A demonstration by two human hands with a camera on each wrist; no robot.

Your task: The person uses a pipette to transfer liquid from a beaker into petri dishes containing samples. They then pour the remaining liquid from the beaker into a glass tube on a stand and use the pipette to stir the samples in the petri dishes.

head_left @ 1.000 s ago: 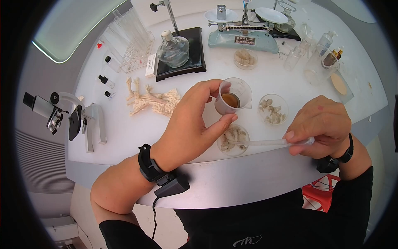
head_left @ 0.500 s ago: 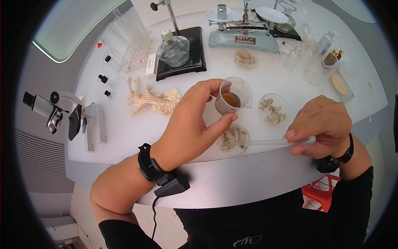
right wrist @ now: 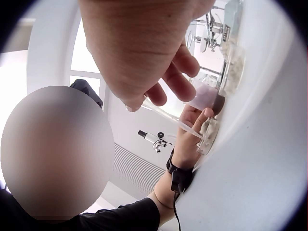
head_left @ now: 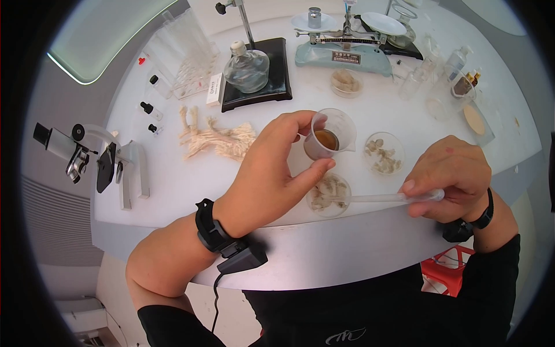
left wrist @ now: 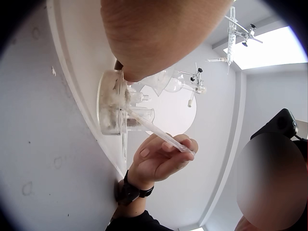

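Note:
My left hand (head_left: 260, 173) holds a small clear plastic beaker (head_left: 343, 128) between thumb and fingers, tilted, with brown liquid inside. In my right hand (head_left: 454, 173), the bulb end of a plastic dropper (head_left: 376, 198) is pinched between thumb and fingers. The dropper slants down to the left, its tip among greyish, fluffy-looking pieces in a petri dish (head_left: 349, 203) near the table's front edge. The left wrist view shows the dropper (left wrist: 156, 130) reaching into this glass dish (left wrist: 102, 103) from the side. Behind it, a second petri dish (head_left: 403, 151) holds similar smaller pieces.
Farther back are a third petri dish (head_left: 361, 88), a blue balance scale (head_left: 315, 56) and a glass burner (head_left: 247, 74) on a black stand base. Left lie a bundle of cream cords (head_left: 217, 140) and a microscope (head_left: 107, 165). Bottles (head_left: 459, 58) and glassware stand at right.
The head view has shifted slightly, moving the scene a little to the right. Both hands keep their holds, and the dropper tip stays in the near dish.

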